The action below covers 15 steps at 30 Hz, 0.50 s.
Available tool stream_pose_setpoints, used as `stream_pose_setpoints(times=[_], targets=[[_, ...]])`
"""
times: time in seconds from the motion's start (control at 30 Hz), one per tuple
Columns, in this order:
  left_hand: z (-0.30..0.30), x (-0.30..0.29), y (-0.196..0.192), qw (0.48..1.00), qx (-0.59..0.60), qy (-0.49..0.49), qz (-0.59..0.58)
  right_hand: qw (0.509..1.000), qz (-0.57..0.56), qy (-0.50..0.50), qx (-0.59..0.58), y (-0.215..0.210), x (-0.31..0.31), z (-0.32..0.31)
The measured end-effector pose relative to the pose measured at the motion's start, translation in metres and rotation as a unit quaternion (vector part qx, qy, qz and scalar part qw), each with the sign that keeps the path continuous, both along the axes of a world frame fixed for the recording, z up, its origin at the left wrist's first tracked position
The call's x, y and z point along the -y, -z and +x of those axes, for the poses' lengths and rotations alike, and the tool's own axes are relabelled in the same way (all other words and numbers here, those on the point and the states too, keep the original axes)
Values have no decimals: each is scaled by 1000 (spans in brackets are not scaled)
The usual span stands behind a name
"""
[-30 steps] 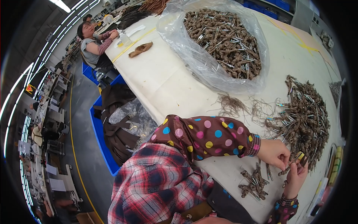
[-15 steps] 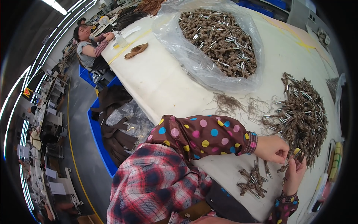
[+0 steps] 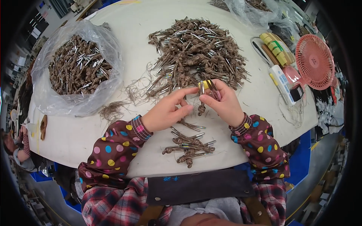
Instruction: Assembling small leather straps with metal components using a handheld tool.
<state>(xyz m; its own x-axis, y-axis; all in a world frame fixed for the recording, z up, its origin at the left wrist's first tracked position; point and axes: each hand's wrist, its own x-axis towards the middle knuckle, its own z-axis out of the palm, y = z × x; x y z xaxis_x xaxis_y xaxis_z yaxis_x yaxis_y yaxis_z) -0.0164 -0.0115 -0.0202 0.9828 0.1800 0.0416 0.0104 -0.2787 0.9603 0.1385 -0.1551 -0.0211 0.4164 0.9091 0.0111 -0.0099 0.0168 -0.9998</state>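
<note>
My right hand is closed around a knotted brown cord with silvery metal tips, its knot hanging down. Dark pointed blades, apparently thread snips, stick up between the same fingers. A yellow band shows at those fingertips; whether it is wrapped on a finger I cannot tell. My left hand has thumb and index finger apart, the index tip reaching close to the held cord's metal tips. Below the hands lies a small group of similar knotted cords. Beyond them rises a big heap of knotted cords.
A clear plastic bag full of knotted cords stands at left. Loose threads lie beside it. At right are a pink basket, a yellow-green roll and a white power strip. Another person sits at far left.
My view has turned to the right, bringing the heap to the middle. My left hand has drawn back slightly from the right, its fingers opening. The right hand keeps its hold.
</note>
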Motion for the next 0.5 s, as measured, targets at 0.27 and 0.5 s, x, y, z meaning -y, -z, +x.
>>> stream_pose_setpoints(times=[0.27,0.5], targets=[[-1,4,4,999,-24,26,19,998,20,4,65,8,-2,-7],[3,3,5,972,103,-1,209,1000,14,17,8,7,-1,-6]])
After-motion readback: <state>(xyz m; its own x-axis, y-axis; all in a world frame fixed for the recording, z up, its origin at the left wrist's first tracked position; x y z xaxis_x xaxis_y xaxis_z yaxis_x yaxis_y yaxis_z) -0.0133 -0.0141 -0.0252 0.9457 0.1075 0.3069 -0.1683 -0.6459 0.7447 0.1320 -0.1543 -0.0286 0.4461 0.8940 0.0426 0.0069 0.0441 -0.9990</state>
